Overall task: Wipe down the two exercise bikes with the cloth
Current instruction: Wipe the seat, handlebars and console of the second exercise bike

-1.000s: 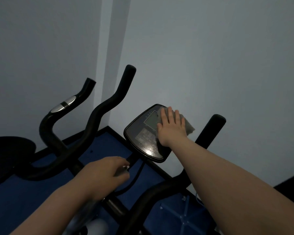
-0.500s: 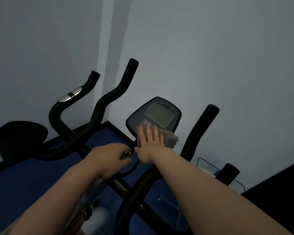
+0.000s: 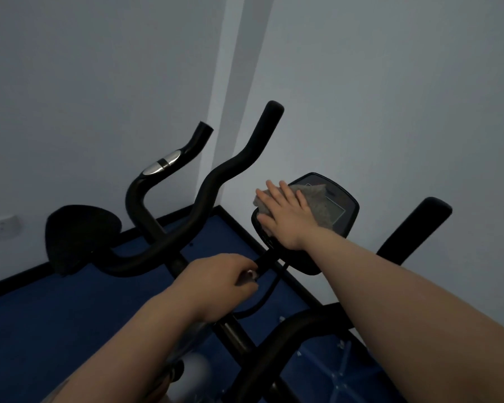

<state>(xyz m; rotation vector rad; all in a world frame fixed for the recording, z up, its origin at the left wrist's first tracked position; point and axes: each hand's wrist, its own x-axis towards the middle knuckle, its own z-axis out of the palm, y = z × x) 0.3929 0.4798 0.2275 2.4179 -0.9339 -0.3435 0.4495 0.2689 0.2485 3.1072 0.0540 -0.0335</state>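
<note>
**Cloth flat on the bike console, other hand on the stem**

So the right hand (image 3: 288, 216) is spread out flat, fingers straight, pressing the grey cloth (image 3: 317, 205) against the upper left part of the console (image 3: 344, 210) of the near exercise bike (image 3: 274, 344). It's not pinching the cloth, just a palm on top, with the cloth sticking out past the fingers on both sides. Part of the screen shows to the right of the cloth.

The left hand (image 3: 218, 283) is curled shut around the black stem (image 3: 266, 260) just under the console, next to a dark cable (image 3: 269, 292) looping down.

The near bike's handlebar horns (image 3: 236, 161) rise on either side of the console. Behind it, further left, there's the second bike (image 3: 146, 199) with a silver sensor patch on its grip, and a black saddle (image 3: 79, 234) beside that. The floor is a blue mat (image 3: 56, 315) up against plain grey walls (image 3: 390, 82). It's pretty dim in here.
</note>
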